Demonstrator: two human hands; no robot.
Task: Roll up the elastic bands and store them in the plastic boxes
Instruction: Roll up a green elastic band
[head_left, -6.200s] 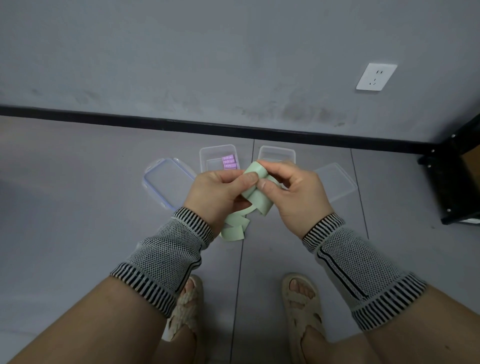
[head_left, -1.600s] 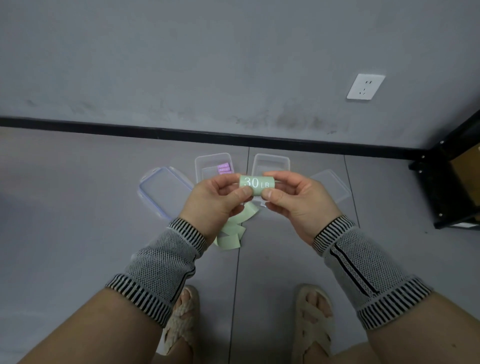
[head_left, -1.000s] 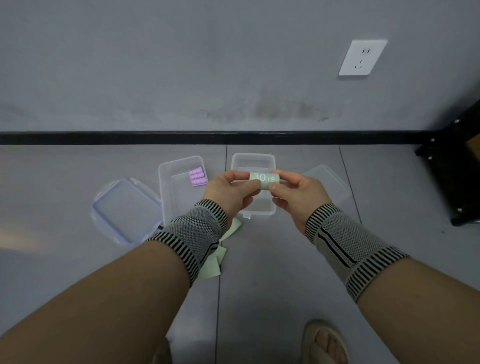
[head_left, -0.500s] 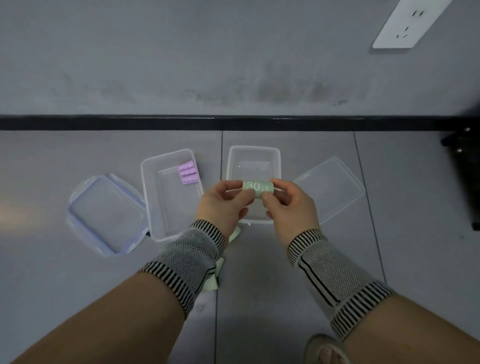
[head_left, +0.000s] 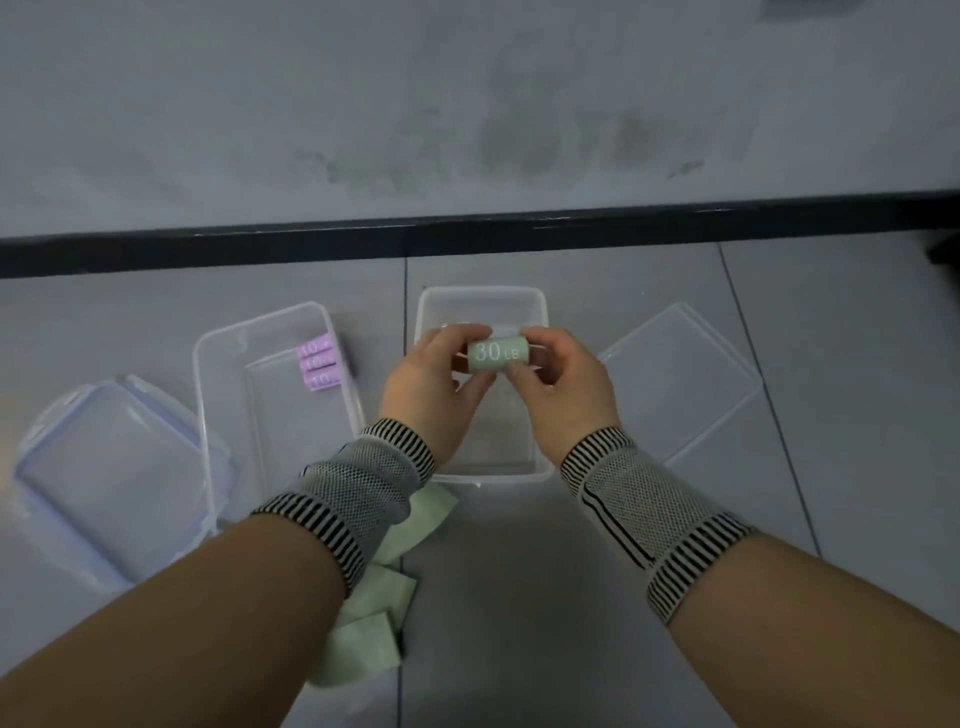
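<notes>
The grey tiled floor (head_left: 571, 597) carries two clear rectangular plastic boxes and two loose lids. The largest item is the blue-rimmed clear lid (head_left: 104, 483) at far left. Beside it stands the left clear plastic box (head_left: 270, 410), which holds three small lilac rolled bands (head_left: 318, 367) stacked against its far right corner. The right clear plastic box (head_left: 483, 306) shows no roll on the parts of its floor that are visible; the hands cover the rest. A plain clear lid (head_left: 680, 384) lies to its right.

The left hand (head_left: 431, 389) and the right hand (head_left: 563, 395) each pinch one end of a single pale green rolled band marked "30 LB" (head_left: 497, 354), thumbs below and fingers curled above. The roll is held above the right box, not yet touching it.

Handling judgement: the roll is light, soft and springy, and likely to unwind if end pressure is released early. Grip across both ends and keep it compressed until it is seated against a box wall.

Flat pale green bands (head_left: 374, 597) lie on the floor beneath the left forearm; at least three overlapping pieces are visible, exact count uncertain.
</notes>
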